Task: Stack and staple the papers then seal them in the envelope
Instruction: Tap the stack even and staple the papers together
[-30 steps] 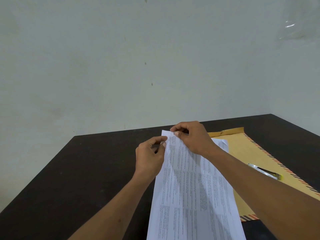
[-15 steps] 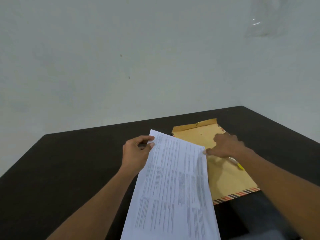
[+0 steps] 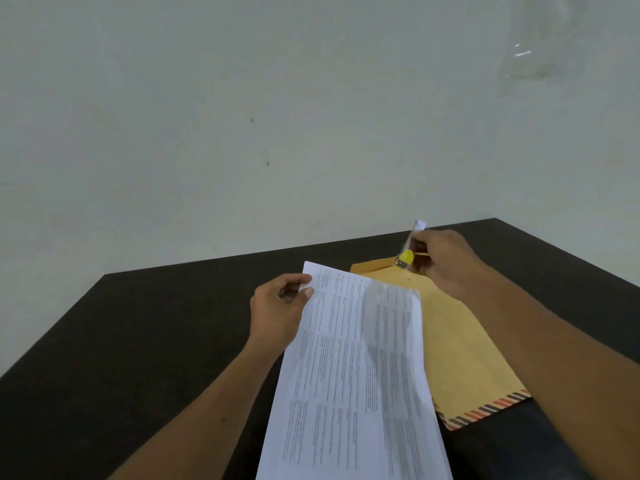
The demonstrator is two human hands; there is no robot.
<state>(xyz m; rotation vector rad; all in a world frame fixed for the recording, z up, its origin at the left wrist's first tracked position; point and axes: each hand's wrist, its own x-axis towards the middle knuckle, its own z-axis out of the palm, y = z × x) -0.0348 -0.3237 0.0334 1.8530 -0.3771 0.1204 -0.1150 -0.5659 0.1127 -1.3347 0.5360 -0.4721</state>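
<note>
So the papers [image 3: 356, 368] look stacked already, one squared-up bundle of printed sheets, and the left hand [image 3: 278, 315] has them pinched at the top left corner, thumb on top and fingers curled underneath, holding the far end up off the table [image 3: 138, 341] while the rest slopes down toward the bottom of the view. The right hand [image 3: 441, 261] is lifted above the far end of the envelope [image 3: 464, 355], fingers closed around a small stapler [image 3: 407, 252], silvery with a yellow end; it's blurry so I can't tell exactly how it's gripped or whether its mouth is open. Going by that, I'd say stacking is done, stapling hasn't happened yet (no staple I can make out, though it'd be too tiny to see anyway), and the stuffing and sealing are all still to go. The envelope lies flat on the table to the right of the papers, partly tucked under their right edge, flap end away from the camera, striped border near. The stapler sits just up and right of the papers' top edge, close but not touching, and well away from the corner the left hand is pinching.
</note>
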